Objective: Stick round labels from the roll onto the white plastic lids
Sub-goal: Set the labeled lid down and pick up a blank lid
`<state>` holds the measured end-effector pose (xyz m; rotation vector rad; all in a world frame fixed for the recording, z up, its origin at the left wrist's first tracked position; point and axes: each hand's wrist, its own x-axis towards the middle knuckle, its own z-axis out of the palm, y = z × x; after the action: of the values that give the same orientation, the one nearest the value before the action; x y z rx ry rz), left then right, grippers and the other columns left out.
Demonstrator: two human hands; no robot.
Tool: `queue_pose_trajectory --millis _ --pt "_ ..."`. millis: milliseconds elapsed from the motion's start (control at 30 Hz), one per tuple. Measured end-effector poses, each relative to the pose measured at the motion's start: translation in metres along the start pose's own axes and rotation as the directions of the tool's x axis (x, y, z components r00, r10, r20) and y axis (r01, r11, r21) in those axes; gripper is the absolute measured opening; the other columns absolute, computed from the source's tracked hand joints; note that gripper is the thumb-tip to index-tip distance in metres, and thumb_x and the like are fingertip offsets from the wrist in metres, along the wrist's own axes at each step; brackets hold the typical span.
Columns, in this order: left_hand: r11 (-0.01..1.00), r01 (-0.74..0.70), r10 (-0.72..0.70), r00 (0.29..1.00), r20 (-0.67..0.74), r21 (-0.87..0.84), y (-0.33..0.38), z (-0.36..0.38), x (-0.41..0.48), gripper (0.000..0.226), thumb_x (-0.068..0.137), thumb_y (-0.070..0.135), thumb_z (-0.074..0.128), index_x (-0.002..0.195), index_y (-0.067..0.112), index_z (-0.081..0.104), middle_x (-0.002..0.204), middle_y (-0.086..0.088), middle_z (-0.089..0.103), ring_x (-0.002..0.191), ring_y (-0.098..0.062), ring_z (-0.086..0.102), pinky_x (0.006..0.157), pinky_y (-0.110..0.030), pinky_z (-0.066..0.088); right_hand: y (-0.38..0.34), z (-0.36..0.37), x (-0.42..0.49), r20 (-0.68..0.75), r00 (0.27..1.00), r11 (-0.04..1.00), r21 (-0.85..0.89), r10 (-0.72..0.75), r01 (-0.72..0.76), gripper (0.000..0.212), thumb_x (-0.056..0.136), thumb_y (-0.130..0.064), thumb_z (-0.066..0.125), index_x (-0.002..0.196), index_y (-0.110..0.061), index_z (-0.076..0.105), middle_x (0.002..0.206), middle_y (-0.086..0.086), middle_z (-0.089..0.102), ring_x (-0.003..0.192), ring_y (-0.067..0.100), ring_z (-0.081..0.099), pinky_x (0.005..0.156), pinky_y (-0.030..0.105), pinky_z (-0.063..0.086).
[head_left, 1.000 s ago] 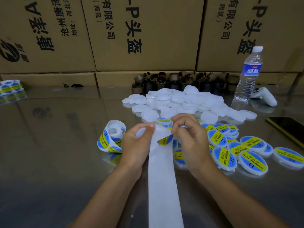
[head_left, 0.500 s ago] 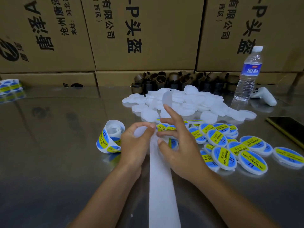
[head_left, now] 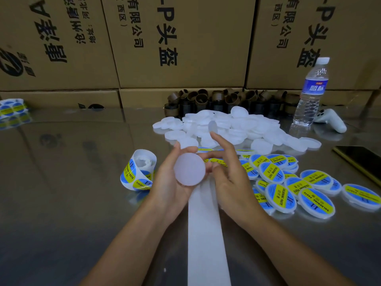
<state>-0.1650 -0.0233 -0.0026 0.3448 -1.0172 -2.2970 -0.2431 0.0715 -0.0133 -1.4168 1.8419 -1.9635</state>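
Currently held: blank white lid (head_left: 189, 169), flat face to the camera, raised above the desk (head_left: 61, 193).
Left grip (head_left: 165, 183): fingers curled round the lid's rim from behind.
Right grip (head_left: 229, 172): fingers spread, holding nothing, just beside the lid.
Handling: probably light, stiff, smooth plastic; hold by the rim, face left free.
Label roll (head_left: 140, 172): on the desk, left of both grips; labels likely thin, floppy, tacky.

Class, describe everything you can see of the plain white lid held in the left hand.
The blank lid is a round, flat disc of frosted white plastic, unlabelled. It faces the camera, raised off the table. The left hand grips it from behind, round its rim. The right hand hovers beside its right edge; contact unclear.
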Motion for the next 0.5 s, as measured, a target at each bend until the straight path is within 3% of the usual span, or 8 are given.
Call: queue_pose_trajectory --millis 33,100,200,333,400,500 --pt "0.999 0.023 -0.024 1.000 0.019 0.024 -0.002 0.001 0.000 0.039 0.080 0.044 0.055 0.073 0.009 0.071 0.085 -0.016 0.072 0.075 -0.029 0.072 0.075 -0.037 0.058 -0.003 0.000 0.001 -0.068 0.998 0.999 0.037 -0.004 0.006 0.060 0.095 0.003 0.037 0.120 -0.050 0.047 0.101 -0.004 0.059 0.081 0.006 0.062 0.074 0.015 0.047" --pt "0.997 0.036 -0.037 0.999 0.013 0.064 -0.004 0.000 0.001 0.043 0.080 0.047 0.052 0.070 0.010 0.073 0.089 -0.016 0.072 0.077 -0.029 0.072 0.072 -0.033 0.057 -0.009 -0.001 0.003 -0.215 0.976 0.999 0.022 -0.032 0.038 0.043 0.096 -0.005 0.045 0.111 -0.045 0.054 0.097 -0.001 0.053 0.082 0.006 0.057 0.072 0.012 0.043" --pt "0.995 0.040 -0.038 0.999 -0.021 0.089 -0.005 -0.002 0.003 0.044 0.090 0.047 0.047 0.082 0.009 0.068 0.093 -0.014 0.072 0.079 -0.028 0.072 0.072 -0.033 0.057 -0.020 -0.003 0.005 -0.318 0.946 0.997 0.011 -0.066 0.073 0.027 0.092 -0.011 0.058 0.095 -0.037 0.063 0.098 -0.003 0.054 0.080 -0.002 0.054 0.072 0.008 0.040" --pt "0.992 0.073 -0.072 0.997 -0.011 0.103 -0.006 0.002 0.001 0.049 0.096 0.046 0.039 0.105 0.002 0.061 0.114 -0.023 0.065 0.090 -0.031 0.068 0.106 -0.048 0.040 -0.030 -0.002 0.004 -0.250 0.968 0.989 0.150 0.033 0.005 0.021 0.083 -0.013 0.067 0.072 -0.032 0.068 0.096 -0.003 0.063 0.075 -0.002 0.058 0.069 0.009 0.044" --pt "0.993 0.083 -0.083 0.997 0.005 0.086 -0.005 0.003 0.000 0.050 0.097 0.046 0.037 0.113 0.003 0.058 0.122 -0.025 0.061 0.096 -0.032 0.066 0.108 -0.048 0.038 -0.030 -0.002 0.003 -0.219 0.971 0.974 0.220 0.096 -0.047 0.024 0.081 -0.013 0.069 0.066 -0.032 0.070 0.093 -0.004 0.067 0.075 0.003 0.060 0.071 0.015 0.048" --pt "0.995 0.085 -0.088 0.995 0.053 0.055 -0.007 0.000 0.002 0.058 0.098 0.047 0.033 0.097 0.005 0.073 0.114 -0.020 0.067 0.099 -0.027 0.068 0.097 -0.039 0.048 -0.030 -0.001 0.004 -0.143 0.973 0.929 0.349 0.179 -0.119 0.023 0.082 -0.007 0.067 0.068 -0.025 0.072 0.078 -0.006 0.071 0.073 0.007 0.063 0.071 0.019 0.052"
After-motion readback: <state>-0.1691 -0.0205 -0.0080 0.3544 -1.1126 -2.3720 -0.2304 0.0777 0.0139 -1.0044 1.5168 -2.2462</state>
